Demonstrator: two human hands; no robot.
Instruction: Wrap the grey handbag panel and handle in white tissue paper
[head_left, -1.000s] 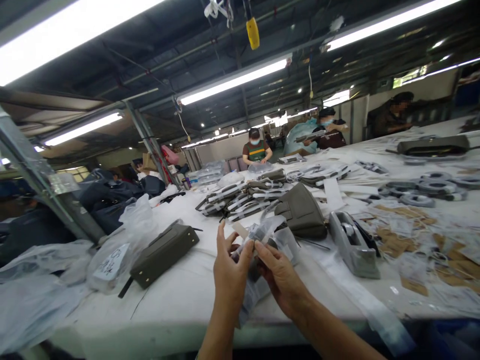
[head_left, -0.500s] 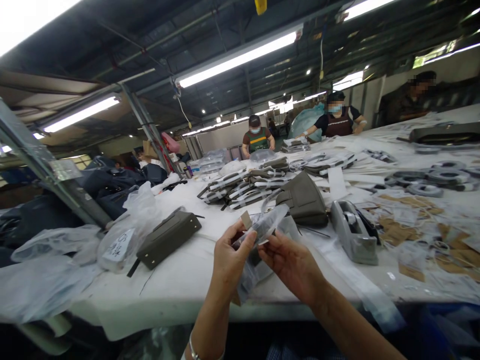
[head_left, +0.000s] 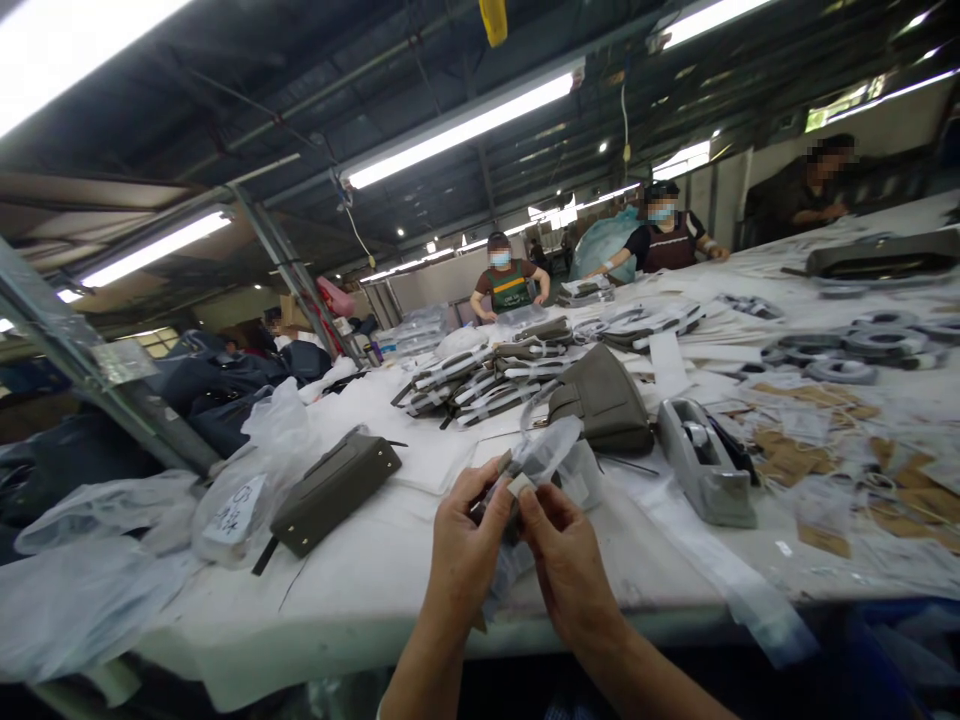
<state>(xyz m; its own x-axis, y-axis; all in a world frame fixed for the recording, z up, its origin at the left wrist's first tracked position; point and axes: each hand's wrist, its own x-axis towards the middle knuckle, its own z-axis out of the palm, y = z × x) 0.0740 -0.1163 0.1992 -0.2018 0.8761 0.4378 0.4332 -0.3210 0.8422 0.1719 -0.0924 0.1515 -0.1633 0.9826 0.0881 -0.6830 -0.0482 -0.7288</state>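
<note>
My left hand [head_left: 466,530] is closed on a wrapped strap [head_left: 553,446] in clear plastic, held above the table's front edge. Thumb and fingers of my right hand [head_left: 559,550] pinch a small white piece [head_left: 518,485] against the wrapped strap, beside my left thumb. Both hands nearly touch. Beyond them lies a dark olive bag [head_left: 604,400], with a grey tape dispenser [head_left: 705,465] to its right. Another olive bag [head_left: 337,490] rests on its side to the left of my hands. The strap's lower part is partly hidden by my fingers.
Wrapped straps [head_left: 480,380] are piled mid-table. Brown tags in plastic [head_left: 795,450] and grey rolls [head_left: 885,345] lie at right. Plastic bags [head_left: 97,560] cover the left end, near a metal post [head_left: 112,380]. Two masked people [head_left: 511,285] work across the table; another person sits far right.
My right hand has moved left and closed in on my left hand, its fingers now pinching the white piece at the strap. The view has shifted slightly.
</note>
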